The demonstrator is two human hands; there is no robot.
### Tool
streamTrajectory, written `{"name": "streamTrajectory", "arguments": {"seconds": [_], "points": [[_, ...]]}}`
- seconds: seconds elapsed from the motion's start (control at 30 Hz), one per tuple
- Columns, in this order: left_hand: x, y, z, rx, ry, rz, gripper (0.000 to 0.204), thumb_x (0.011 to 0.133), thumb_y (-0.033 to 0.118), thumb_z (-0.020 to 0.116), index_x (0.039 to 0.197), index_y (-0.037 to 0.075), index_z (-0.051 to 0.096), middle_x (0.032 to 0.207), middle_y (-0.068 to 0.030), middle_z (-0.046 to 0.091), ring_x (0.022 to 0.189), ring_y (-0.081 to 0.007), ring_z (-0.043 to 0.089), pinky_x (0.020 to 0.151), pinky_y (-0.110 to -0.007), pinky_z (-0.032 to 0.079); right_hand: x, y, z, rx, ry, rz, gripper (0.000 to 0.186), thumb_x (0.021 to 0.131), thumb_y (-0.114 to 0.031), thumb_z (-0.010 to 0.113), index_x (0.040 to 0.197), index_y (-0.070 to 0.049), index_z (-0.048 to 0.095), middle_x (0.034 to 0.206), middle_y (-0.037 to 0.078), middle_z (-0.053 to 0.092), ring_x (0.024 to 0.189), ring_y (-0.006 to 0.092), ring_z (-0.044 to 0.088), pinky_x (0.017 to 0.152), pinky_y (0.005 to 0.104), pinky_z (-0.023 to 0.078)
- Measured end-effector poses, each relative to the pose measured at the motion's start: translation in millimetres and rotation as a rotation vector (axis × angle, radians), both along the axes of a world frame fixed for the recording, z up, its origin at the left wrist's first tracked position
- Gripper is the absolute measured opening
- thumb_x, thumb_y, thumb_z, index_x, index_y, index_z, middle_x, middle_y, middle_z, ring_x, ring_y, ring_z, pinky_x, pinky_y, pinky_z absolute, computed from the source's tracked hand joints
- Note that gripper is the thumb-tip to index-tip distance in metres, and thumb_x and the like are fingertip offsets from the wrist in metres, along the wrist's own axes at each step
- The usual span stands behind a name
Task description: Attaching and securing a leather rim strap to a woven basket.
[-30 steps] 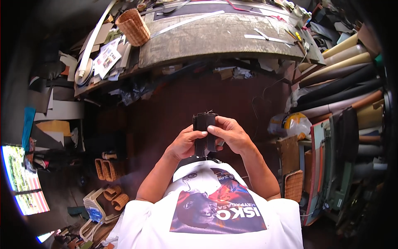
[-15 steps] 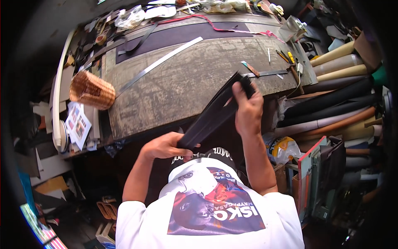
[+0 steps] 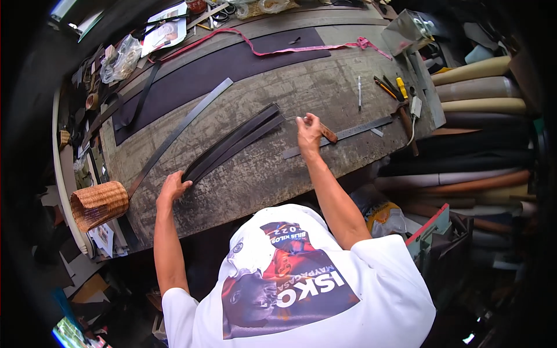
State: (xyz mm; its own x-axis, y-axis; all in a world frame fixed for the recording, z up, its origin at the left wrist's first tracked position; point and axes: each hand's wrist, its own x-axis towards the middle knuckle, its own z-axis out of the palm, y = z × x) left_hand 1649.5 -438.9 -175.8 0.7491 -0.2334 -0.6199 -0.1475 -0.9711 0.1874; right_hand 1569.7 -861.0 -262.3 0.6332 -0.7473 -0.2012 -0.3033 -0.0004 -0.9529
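At the far left, a woven wicker basket (image 3: 98,204) of light brown colour lies on its side at the edge of the grey, scratched worktable (image 3: 325,93). The left hand (image 3: 174,188) rests flat, fingers spread, on the near end of the bundle of long dark leather strips (image 3: 235,142), which lies across the table diagonally. The strips look smooth and flexible; if the palm presses weakly, I think they may slide apart and lose their alignment. A long flat grey metal strip (image 3: 180,130) lies beside them, apart. Behind, a wide dark brown leather sheet (image 3: 220,66) and a pink ribbon (image 3: 261,52) stretch along the table. The right hand (image 3: 310,130) is closed around a small tool with a brown wooden handle (image 3: 328,133), close to the far end of the strips. Its working end is hidden, so a slip there could mark the leather or hurt the fingers. A steel ruler (image 3: 342,136) lies just to the right, and some pens and screwdrivers (image 3: 386,87) beyond it
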Motion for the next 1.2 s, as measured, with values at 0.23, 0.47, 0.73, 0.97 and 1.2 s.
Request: {"name": "streamTrajectory", "arguments": {"seconds": [0.23, 0.47, 0.73, 0.97, 1.2], "points": [[-13.1, -35.3, -10.1, 0.179, -0.047, 0.075, 0.060, 0.079, 0.020, 0.080, 0.128, 0.001, 0.052, 0.131, -0.0214, 0.051, 0.126, -0.0415, 0.046, 0.101, -0.048, 0.042, -96.7, -110.1, 57.3, -0.590, 0.246, 0.381, 0.034, 0.086, -0.013, 0.072, 0.117, -0.003, 0.061, 0.108, 0.014, 0.059, 0.096, 0.0306, 0.062, 0.084, 0.0411, 0.051], [-2.7, -157.5, -7.6, -0.401, -0.517, 0.009, 0.030, 0.086, 0.007, 0.068, 0.115, 0.000, 0.063, 0.113, -0.0173, 0.058, 0.109, -0.0361, 0.056, 0.093, -0.045, 0.046, -62.8, -110.2, 60.5, -0.734, 0.315, 0.582, 0.037, 0.078, -0.012, 0.079, 0.110, -0.006, 0.062, 0.103, 0.012, 0.059, 0.100, 0.0335, 0.057, 0.087, 0.0439, 0.047], [14.8, -290.5, -25.8, -0.736, -0.387, -0.348, 0.033, 0.080, 0.007, 0.075, 0.109, 0.000, 0.063, 0.104, -0.0139, 0.057, 0.099, -0.0326, 0.056, 0.085, -0.043, 0.047, -60.8, -113.9, 53.4, -0.718, 0.284, 0.541, 0.030, 0.076, -0.010, 0.077, 0.103, -0.008, 0.063, 0.098, 0.009, 0.059, 0.096, 0.0319, 0.057, 0.084, 0.0426, 0.047], [6.9, -308.5, -55.4, -0.590, -0.424, -0.380, 0.035, 0.080, 0.009, 0.077, 0.111, 0.003, 0.062, 0.100, -0.0136, 0.055, 0.097, -0.0323, 0.054, 0.086, -0.043, 0.044, -67.4, -113.2, 43.2, -0.671, 0.255, 0.430, 0.030, 0.076, -0.010, 0.078, 0.101, -0.008, 0.062, 0.099, 0.009, 0.057, 0.098, 0.0319, 0.055, 0.086, 0.0434, 0.044], [1.9, -283.3, -36.1, -0.712, -0.177, -0.111, 0.034, 0.079, 0.013, 0.073, 0.108, -0.001, 0.061, 0.098, -0.0164, 0.054, 0.086, -0.0335, 0.062, 0.075, -0.043, 0.051, -66.0, -109.4, 39.1, -0.647, 0.216, 0.430, 0.031, 0.077, -0.011, 0.077, 0.104, -0.010, 0.060, 0.101, 0.009, 0.056, 0.100, 0.0321, 0.053, 0.088, 0.0431, 0.041]]}}
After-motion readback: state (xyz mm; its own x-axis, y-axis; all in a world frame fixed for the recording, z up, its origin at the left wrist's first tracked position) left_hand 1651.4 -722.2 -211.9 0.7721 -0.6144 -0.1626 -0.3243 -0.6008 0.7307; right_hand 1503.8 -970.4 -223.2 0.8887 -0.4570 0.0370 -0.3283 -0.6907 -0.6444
